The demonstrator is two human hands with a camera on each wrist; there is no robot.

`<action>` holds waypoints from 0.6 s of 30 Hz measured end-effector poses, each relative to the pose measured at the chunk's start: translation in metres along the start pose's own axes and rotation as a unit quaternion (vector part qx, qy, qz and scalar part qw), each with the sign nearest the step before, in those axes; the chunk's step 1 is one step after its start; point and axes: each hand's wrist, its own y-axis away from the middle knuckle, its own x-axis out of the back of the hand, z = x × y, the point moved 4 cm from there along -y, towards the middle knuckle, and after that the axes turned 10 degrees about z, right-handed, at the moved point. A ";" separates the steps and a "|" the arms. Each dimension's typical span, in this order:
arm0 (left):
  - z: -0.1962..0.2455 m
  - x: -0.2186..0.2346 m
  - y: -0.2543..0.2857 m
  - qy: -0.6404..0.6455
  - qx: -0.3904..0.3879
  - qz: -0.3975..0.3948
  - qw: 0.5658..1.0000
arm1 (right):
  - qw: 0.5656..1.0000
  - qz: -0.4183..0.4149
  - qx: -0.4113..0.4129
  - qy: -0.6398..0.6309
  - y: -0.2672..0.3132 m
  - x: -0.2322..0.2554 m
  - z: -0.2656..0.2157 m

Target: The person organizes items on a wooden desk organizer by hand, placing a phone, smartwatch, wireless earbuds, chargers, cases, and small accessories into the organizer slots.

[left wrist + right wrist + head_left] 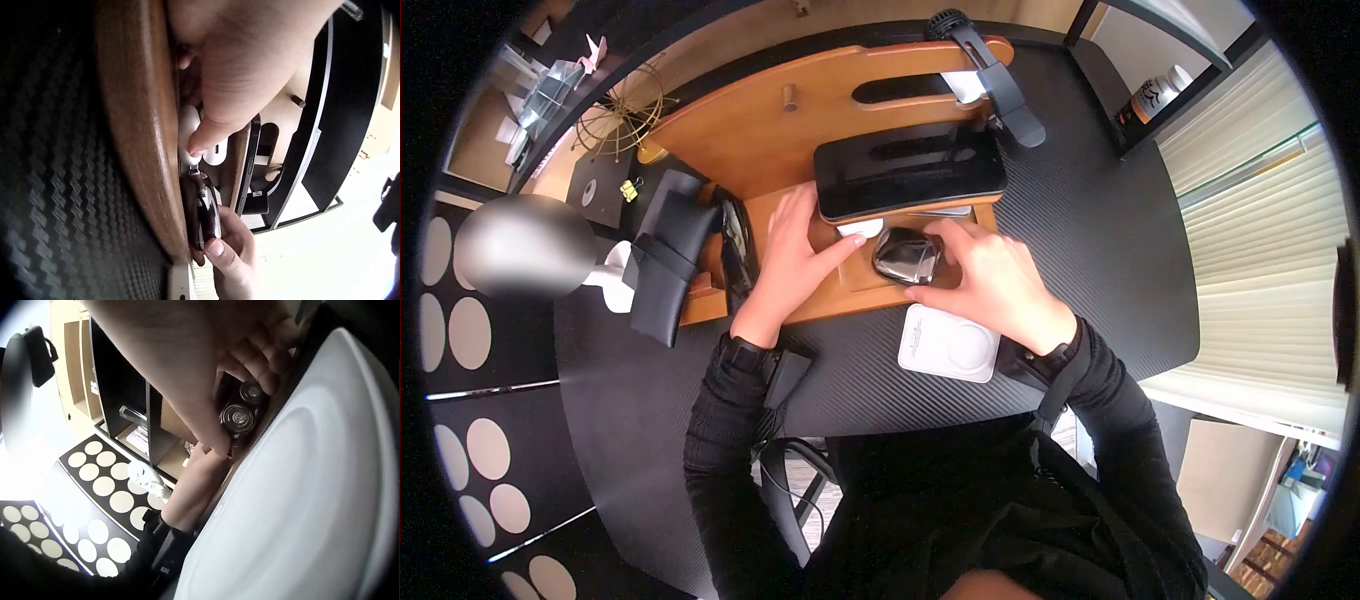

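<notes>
My right hand [995,280] holds a small dark, glossy electric shaver [906,256] over the tray of a wooden desk organizer [840,300], thumb on the near side and fingers on the far side. Two of its round metal heads [239,419] face the right wrist camera. To its left, my left hand [788,262] reaches into the tray with spread fingers. Its thumb rests on a rounded white case [189,128]; a second white piece [216,154] with a small slot lies beside that. A black phone [910,170] leans on the organizer behind both hands, hiding part of the tray.
In front of the organizer, a white square charger [950,345] with a round pad lies on the black desk [850,385]. Dark glasses [736,240] and a black folded case [668,262] stand at the left. A dark-strapped watch [1000,90] hangs at the back right.
</notes>
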 end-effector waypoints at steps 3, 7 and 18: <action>0.003 0.001 0.000 -0.010 0.004 -0.005 1.000 | 0.999 0.027 0.021 -0.013 0.001 0.009 0.004; 0.012 0.011 0.005 -0.002 -0.011 0.029 1.000 | 1.000 -0.007 -0.025 0.005 0.000 0.026 0.011; 0.110 -0.012 0.058 0.016 -0.157 -0.277 0.948 | 0.988 -0.045 -0.104 0.107 0.005 0.046 0.013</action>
